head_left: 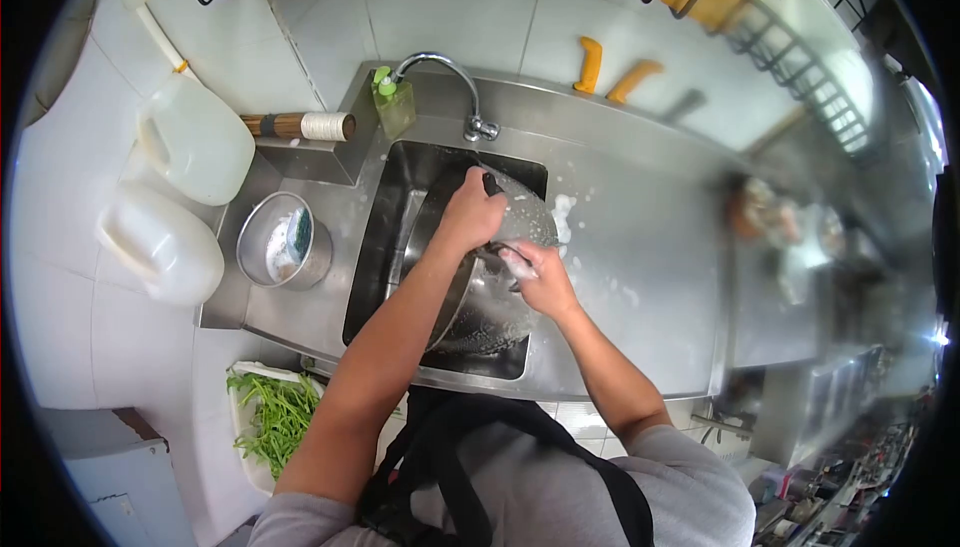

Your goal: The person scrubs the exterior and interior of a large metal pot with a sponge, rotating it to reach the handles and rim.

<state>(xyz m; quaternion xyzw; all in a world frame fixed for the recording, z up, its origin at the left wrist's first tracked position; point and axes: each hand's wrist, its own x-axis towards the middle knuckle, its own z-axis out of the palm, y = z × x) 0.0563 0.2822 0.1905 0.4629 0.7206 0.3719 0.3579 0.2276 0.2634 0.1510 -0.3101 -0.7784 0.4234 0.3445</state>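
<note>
While left fingers (478, 183) grip cookware (530, 209), a tap (473, 97) stands behind; soap bottle (396, 112) alongside.

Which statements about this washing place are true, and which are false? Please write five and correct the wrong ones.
1. The translucent bottle with a green pump stands to the right of the curved chrome faucet. False: the bottle stands to its left.
2. The person's left hand grips a black handle above the dark rectangular sink. True.
3. The person's right hand reaches into the round silver metal pot. False: the right hand is by the sink's right edge.
4. The green leafy vegetables lie inside the sink. False: they lie in a white container.
5. White foam lies on the silver steel counter, right of the sink. True.
</note>
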